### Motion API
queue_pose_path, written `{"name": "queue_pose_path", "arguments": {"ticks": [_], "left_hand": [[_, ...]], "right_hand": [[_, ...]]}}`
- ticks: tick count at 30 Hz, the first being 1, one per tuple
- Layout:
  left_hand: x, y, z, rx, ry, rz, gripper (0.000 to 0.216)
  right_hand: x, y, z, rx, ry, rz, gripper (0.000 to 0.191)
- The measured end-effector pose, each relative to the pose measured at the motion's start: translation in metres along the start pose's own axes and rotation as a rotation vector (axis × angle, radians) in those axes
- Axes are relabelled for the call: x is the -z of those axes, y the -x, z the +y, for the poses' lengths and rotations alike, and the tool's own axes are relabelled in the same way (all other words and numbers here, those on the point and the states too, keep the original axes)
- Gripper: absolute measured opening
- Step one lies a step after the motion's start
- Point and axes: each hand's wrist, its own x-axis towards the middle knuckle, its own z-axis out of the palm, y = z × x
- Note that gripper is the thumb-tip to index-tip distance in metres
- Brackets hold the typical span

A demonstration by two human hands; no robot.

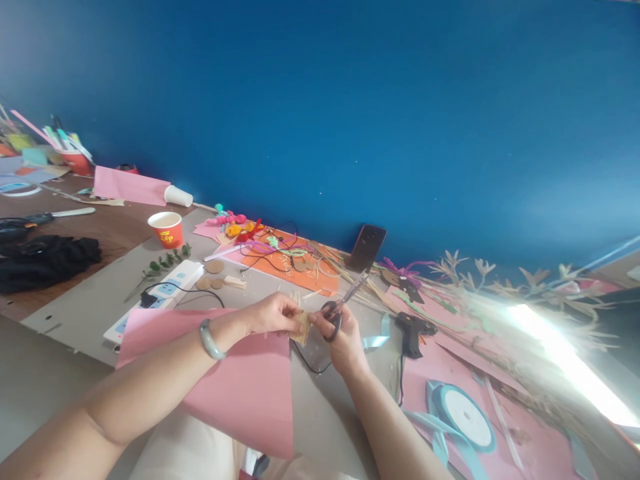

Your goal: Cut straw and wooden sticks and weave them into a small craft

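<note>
Near the middle of the table, my left hand (277, 313) pinches a small tan piece (302, 325) that looks like a bundle of dried straw or thin sticks. Black-handled scissors (332, 320) hang on the fingers of my right hand (346, 343), their blades pointing up and away to the right. My right thumb and fingertips meet the tan piece's right side while the scissors stay in that hand. Pink paper (245, 393) lies under my left forearm. A light-blue ribbon end (377, 339) rests to the right of my right hand.
A white power strip (165, 297) and a red paper cup (167, 230) stand to the left. On the right lie a black glue gun (413, 333), a ribbon spool (465, 417) and dried stems (485, 270). A phone (367, 248) leans against the blue wall (320, 120).
</note>
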Motion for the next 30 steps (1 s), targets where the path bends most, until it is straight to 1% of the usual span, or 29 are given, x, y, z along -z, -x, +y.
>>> {"name": "queue_pose_path", "arguments": {"ticks": [3,6,11,15,18,22,24,30], "left_hand": [[-0.001,-0.001,-0.002,0.011,0.0,-0.011,0.016],[-0.002,-0.002,-0.002,0.03,0.005,0.019,0.013],[-0.003,-0.001,0.002,0.006,-0.041,0.117,0.025],[-0.003,-0.001,0.004,-0.021,-0.086,0.22,0.035],[-0.004,-0.001,0.004,-0.038,-0.073,0.267,0.034],[-0.006,-0.001,0.005,-0.074,-0.014,0.232,0.023],[-0.007,-0.001,0.005,-0.072,0.007,0.215,0.021],[-0.008,-0.003,0.003,-0.045,0.013,0.25,0.028]], "right_hand": [[0.0,0.0,0.0,-0.018,-0.025,0.003,0.035],[0.001,-0.002,0.003,-0.035,-0.045,0.008,0.035],[0.004,-0.004,0.008,-0.042,-0.014,-0.023,0.036],[-0.001,0.0,0.001,-0.048,0.061,-0.049,0.039],[-0.006,0.005,-0.006,-0.057,0.094,-0.076,0.04],[-0.011,0.008,-0.007,-0.072,0.075,-0.114,0.041],[-0.011,0.008,-0.006,-0.077,0.066,-0.114,0.04],[-0.008,0.007,-0.003,-0.064,0.053,-0.09,0.038]]}}
